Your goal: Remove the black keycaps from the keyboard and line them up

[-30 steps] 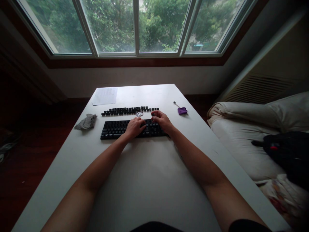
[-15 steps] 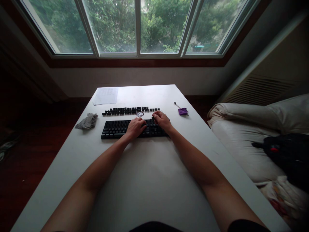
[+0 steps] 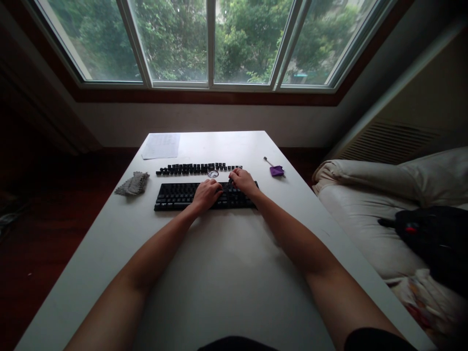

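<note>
A black keyboard (image 3: 175, 197) lies on the white table. My left hand (image 3: 206, 193) rests on its middle keys, fingers extended to the right. Just above the keyboard's right part is my right hand (image 3: 242, 181), its thumb and fingers pinched together on a small black piece, which looks like a keycap (image 3: 230, 181). Behind the keyboard runs a line of loose black keycaps (image 3: 190, 168). A thin ring-shaped item (image 3: 212, 173) lies between that line and the keyboard, close to my left fingers. Both hands hide part of the keys.
A grey cloth (image 3: 134, 184) lies to the left on the table (image 3: 226, 273). On the right sit a purple cloth piece (image 3: 277, 171) and a small brush (image 3: 268, 160). Paper sheets (image 3: 161, 146) lie at the far left corner. A pale sofa (image 3: 360, 209) stands beyond the right edge.
My right hand has shifted slightly left and toward my left hand, still pinched. My left hand stays on the keyboard. The whole view has tilted a little.
</note>
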